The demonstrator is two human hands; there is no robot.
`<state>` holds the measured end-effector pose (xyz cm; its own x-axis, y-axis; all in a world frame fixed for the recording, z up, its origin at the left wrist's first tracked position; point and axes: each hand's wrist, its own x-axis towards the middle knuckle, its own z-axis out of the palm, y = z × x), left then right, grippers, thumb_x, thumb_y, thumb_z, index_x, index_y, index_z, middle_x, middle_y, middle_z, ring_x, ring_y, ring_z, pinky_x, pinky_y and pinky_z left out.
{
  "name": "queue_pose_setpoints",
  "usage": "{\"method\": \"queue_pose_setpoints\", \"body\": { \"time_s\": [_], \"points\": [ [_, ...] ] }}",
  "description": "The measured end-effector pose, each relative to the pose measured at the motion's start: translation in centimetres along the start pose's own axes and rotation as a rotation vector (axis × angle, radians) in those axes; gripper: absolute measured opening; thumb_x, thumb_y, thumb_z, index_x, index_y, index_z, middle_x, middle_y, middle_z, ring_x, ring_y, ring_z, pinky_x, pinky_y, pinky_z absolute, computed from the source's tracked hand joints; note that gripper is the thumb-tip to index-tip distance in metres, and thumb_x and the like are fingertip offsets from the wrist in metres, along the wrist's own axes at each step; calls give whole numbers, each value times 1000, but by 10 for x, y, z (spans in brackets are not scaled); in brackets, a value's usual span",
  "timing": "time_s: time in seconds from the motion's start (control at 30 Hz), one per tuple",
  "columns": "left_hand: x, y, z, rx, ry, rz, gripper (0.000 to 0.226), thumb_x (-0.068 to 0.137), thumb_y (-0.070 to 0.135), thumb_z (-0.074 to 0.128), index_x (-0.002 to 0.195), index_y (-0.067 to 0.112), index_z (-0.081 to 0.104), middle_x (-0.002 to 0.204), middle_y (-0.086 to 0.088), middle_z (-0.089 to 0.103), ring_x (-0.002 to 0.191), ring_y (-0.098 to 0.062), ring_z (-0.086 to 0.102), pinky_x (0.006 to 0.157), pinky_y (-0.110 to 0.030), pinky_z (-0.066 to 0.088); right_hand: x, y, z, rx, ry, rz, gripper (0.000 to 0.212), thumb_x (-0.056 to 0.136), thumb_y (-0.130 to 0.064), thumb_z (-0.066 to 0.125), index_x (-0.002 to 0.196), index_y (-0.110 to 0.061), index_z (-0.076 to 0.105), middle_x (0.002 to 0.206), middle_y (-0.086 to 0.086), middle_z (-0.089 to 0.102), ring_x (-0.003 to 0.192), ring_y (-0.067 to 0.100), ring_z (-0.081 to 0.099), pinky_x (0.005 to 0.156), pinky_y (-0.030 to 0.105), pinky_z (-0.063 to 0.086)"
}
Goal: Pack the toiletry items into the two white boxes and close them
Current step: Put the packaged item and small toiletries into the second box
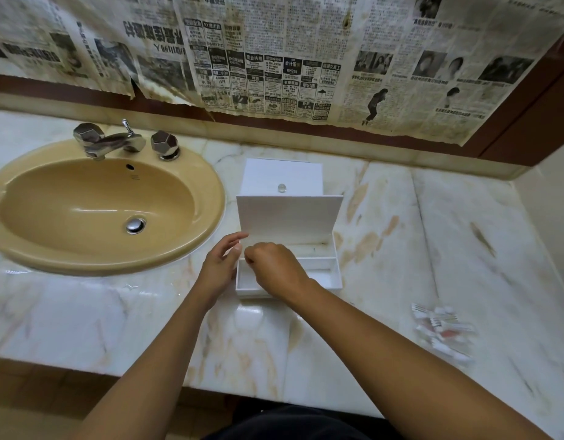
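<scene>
— What does the room show?

— A marble worktop [385, 249], pale with tan veins, runs the width of the frame beneath a wall papered in yellowed newspaper sheets [274, 58]. An oval tan sink [99, 204] is set into the worktop's left end, with a chrome tap [115, 142] and two faceted knobs at its back edge and a chrome drain plug in the bowl.

— And the containers?

— Two white boxes stand near the middle of the worktop, just right of the sink. The front box [306, 268] is open, its hinged lid [290, 217] upright; inside, a partition splits off a narrow rear strip, and the compartments in view look bare. The rear box [282, 176] sits just behind it, nearer the back edge, lid down, a small clear knob on its front face.

— Where are the toiletry items?

— A loose heap of small toiletry packets [444, 328], white with touches of red, lies towards the worktop's front right; what they are cannot be told.

— The hands?

— The left hand [218, 268] rests against the open box's left wall, fingers loosely spread. The right hand [274, 265] hovers over the box's left end, fingertips drawn together; whether they pinch anything cannot be seen.
</scene>
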<state>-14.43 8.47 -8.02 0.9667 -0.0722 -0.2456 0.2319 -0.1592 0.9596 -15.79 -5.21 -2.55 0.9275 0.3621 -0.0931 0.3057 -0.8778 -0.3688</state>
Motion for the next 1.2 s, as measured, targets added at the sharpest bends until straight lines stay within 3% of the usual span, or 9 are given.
{"method": "queue_pose_setpoints", "body": {
  "time_s": [0.1,0.23,0.43,0.63,0.77,0.87,1.03,1.1,1.2],
  "points": [
    [0,1,0,-4,0,-4,24,103,26,48,114,40,64,121,10,61,107,-13,61,89,-38,52,0,-2,10,22,-27,-1,13,88,2,52,91,-3,63,86,15,63,70,26,48,63,31,31],
    [-1,3,0,29,1,18,25,103,23,46,121,31,62,124,13,59,102,10,57,87,-15,45,0,2,16,100,-38,23,15,86,4,50,81,-3,62,79,16,63,69,28,50,60,30,31],
    [-2,4,0,68,3,45,25,103,20,46,121,28,62,122,20,58,103,23,50,77,4,38,-6,2,8,127,-97,-20,20,91,-5,48,92,-5,69,92,13,68,84,29,60,67,31,40],
    [-2,4,0,54,2,26,25,103,23,45,119,33,62,123,23,57,103,23,50,75,2,39,-24,-5,-20,36,-29,41,26,93,-30,56,97,-6,65,100,10,63,88,27,59,71,32,44],
    [-3,4,2,-20,12,16,25,104,21,45,121,27,62,121,15,60,93,16,60,66,-9,50,-31,-9,-25,-77,-202,111,43,90,-51,56,80,-10,53,86,10,57,77,23,50,66,30,35],
    [-3,3,2,-34,11,10,24,103,23,46,119,31,63,123,11,61,98,7,63,69,-15,53,-29,-12,-20,-32,-301,149,50,89,-57,54,89,-7,59,99,14,64,90,26,57,71,30,37],
    [-4,5,3,-25,12,24,24,103,22,46,119,30,62,124,10,61,99,8,62,71,-16,54,-30,-12,-6,40,-355,161,58,89,-58,53,96,-2,64,103,16,62,86,24,53,71,30,38],
    [-2,2,2,-19,11,21,24,103,23,46,117,33,63,124,9,62,104,3,63,77,-20,56,-29,-10,-4,90,-360,188,57,91,-56,51,94,-1,64,101,16,61,84,24,52,69,30,37],
    [1,-2,-1,17,9,3,25,102,27,49,114,42,65,126,14,62,118,-11,59,99,-42,51,-27,-6,-3,177,-339,208,50,95,-49,48,90,-3,67,97,16,63,85,28,56,66,30,38]
  ]
}}
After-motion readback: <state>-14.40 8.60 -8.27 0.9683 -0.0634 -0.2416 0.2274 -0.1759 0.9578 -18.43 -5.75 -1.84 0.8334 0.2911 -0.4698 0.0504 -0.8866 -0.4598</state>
